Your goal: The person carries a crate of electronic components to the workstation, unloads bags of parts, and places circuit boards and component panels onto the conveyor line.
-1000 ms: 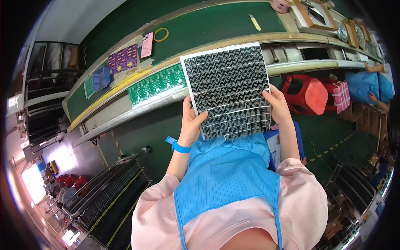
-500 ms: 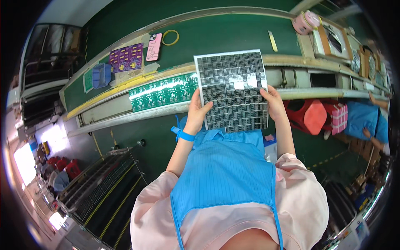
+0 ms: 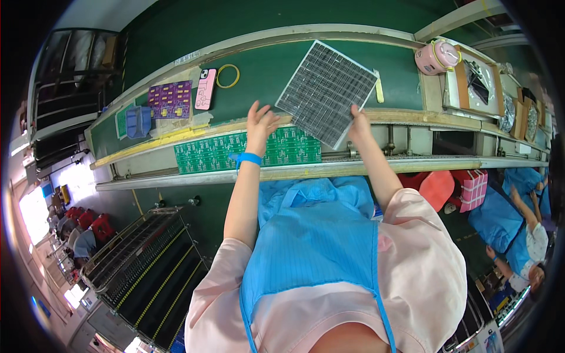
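Observation:
A white-edged sheet [image 3: 329, 88] covered in rows of small black rectangles lies tilted over the green bench top. My right hand [image 3: 360, 126] pinches its near right edge between thumb and fingers. Off the sheet's left corner is my left hand [image 3: 261, 125], fingers spread and holding nothing, with a blue band [image 3: 248, 157] round the wrist. Below both hands, a long green circuit board panel [image 3: 206, 153] rests in the conveyor rail; my left hand and wrist cover part of it.
Left on the bench are a blue bin [image 3: 139, 122], a purple circuit board [image 3: 170, 100], a pink phone [image 3: 205, 89] and a yellow tape roll [image 3: 228, 76]. A yellow-handled knife [image 3: 379, 89] lies by the sheet. A pink pot [image 3: 437, 57] stands right. Co-workers sit far right.
The sheet has moved up and away from me and turned at an angle onto the bench. My left hand has let go of it; my right hand still grips it. More of the green panel shows.

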Demonstrator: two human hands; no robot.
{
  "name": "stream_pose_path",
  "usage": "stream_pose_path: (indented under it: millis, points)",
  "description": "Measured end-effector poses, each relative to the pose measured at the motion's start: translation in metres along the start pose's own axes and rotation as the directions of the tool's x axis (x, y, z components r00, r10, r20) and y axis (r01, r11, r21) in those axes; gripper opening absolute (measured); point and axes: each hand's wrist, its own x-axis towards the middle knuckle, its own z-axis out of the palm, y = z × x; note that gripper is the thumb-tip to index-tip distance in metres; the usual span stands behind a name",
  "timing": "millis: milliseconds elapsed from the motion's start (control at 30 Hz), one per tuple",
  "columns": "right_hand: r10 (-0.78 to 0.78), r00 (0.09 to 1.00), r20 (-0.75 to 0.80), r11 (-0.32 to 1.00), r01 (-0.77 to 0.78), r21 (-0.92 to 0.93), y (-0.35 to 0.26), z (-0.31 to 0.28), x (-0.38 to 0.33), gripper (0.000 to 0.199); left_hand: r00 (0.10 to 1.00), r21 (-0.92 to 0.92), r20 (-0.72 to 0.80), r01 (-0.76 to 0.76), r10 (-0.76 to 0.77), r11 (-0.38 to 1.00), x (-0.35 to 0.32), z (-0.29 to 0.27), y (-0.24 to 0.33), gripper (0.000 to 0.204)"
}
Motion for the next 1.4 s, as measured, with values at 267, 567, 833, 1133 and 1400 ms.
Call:
stream_pose_path:
  millis: [267,567,833,1133,1400]
  points:
    - [0.078,0.997,-0.008,0.968,-0.074,0.240,0.067,0.031,0.005,0.032,0.978,-0.116,-0.191,-0.103,0.080,0.988,-0.048,-0.035,-0.047,0.043]
    - [0.300,0.953,-0.045,0.950,-0.294,0.109,0.083,0.074,-0.023,0.022,0.951,-0.206,-0.307,-0.037,-0.029,0.978,-0.084,-0.044,-0.065,0.039]
    - [0.311,0.950,-0.016,0.884,-0.296,-0.361,0.039,0.041,-0.032,0.024,0.971,-0.195,-0.229,0.026,-0.071,0.980,-0.061,-0.027,-0.059,0.041]
    - [0.422,0.898,0.125,0.639,-0.197,-0.743,-0.001,0.031,-0.024,0.036,0.911,-0.522,-0.040,0.331,-0.410,0.786,-0.057,0.008,-0.085,0.043]
    - [0.155,0.956,0.250,0.505,0.141,-0.852,-0.037,0.064,0.057,0.031,0.957,-0.505,0.171,0.290,-0.234,0.813,-0.053,0.045,-0.070,0.045]
